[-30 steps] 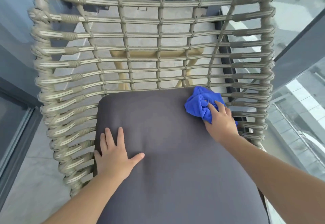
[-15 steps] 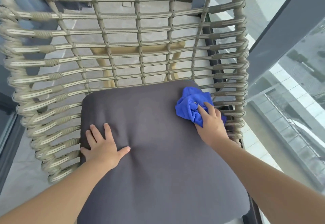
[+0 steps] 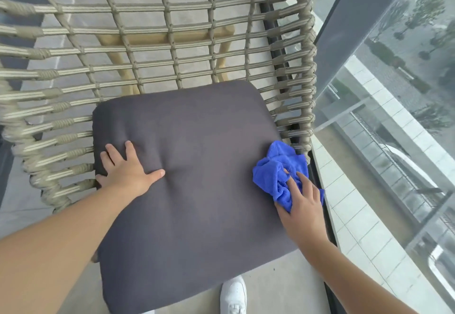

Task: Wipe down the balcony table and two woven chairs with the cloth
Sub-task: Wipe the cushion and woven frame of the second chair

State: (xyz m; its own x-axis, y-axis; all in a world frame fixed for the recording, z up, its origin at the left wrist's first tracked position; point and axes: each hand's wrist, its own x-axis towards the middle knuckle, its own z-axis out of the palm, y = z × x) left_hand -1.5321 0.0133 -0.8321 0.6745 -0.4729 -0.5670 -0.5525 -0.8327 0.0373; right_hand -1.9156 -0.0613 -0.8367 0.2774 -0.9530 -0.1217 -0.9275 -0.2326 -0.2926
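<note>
A woven rope chair [image 3: 172,50] with a dark grey seat cushion [image 3: 187,203] fills the view. My right hand [image 3: 301,205] presses a crumpled blue cloth [image 3: 278,168] against the cushion's right edge, its fingers spread over the cloth. My left hand [image 3: 125,168] lies flat with straight fingers on the cushion's left side, near the woven armrest. Behind the chair's open back, wooden legs of another piece of furniture [image 3: 170,38] show through the weave.
A glass balustrade [image 3: 394,116] with a dark post [image 3: 357,13] runs close along the chair's right side, with a drop beyond. Grey floor tiles [image 3: 283,286] lie in front. My white shoe [image 3: 232,294] stands under the cushion's front edge.
My right hand has dragged the blue cloth from the cushion's back right corner forward along the right edge. The left hand stays pressed on the left side. The view has shifted.
</note>
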